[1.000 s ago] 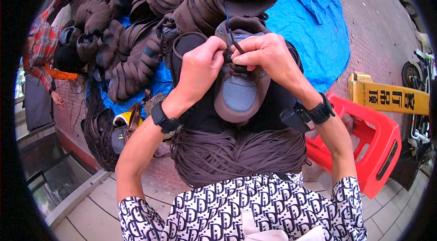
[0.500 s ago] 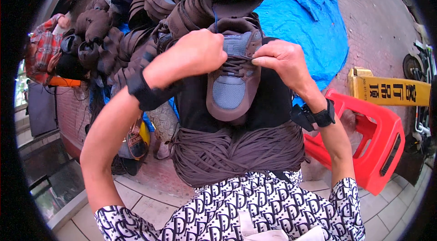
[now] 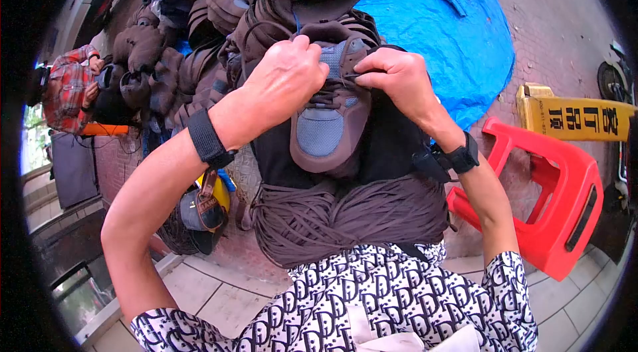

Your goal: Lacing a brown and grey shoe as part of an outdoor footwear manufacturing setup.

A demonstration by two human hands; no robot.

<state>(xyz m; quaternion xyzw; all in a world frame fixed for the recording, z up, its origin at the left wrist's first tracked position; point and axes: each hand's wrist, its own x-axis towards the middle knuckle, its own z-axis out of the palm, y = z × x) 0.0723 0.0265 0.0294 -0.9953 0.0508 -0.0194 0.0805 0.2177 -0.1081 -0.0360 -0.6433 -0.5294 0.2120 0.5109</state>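
Note:
A brown shoe upper (image 3: pixel 327 159) with a blue-grey mesh toe and tongue sits in front of me, toe toward me. Dark lace is threaded across its throat. On its left side my left hand (image 3: pixel 286 73) is closed, apparently round the lace, which loops up beyond the knuckles; its fingertips are partly hidden. My right hand (image 3: pixel 399 80) pinches the dark lace between thumb and fingers at the right row of eyelets. Across my lap lies a thick bundle of brown-grey shoelaces (image 3: pixel 352 219), nearer to me than the shoe.
Stacks of brown shoe uppers (image 3: pixel 226 3) fill the far left. A blue tarp (image 3: pixel 445 40) spreads at the far right. Right of me are a red plastic stool (image 3: pixel 551 219) and a yellow board (image 3: pixel 571 116). Someone in a red plaid shirt (image 3: pixel 66 89) works at the left.
My left hand has risen and drawn lace out into a loop at the upper left. My right hand has shifted slightly left, still pinching lace. The view has shifted a little.

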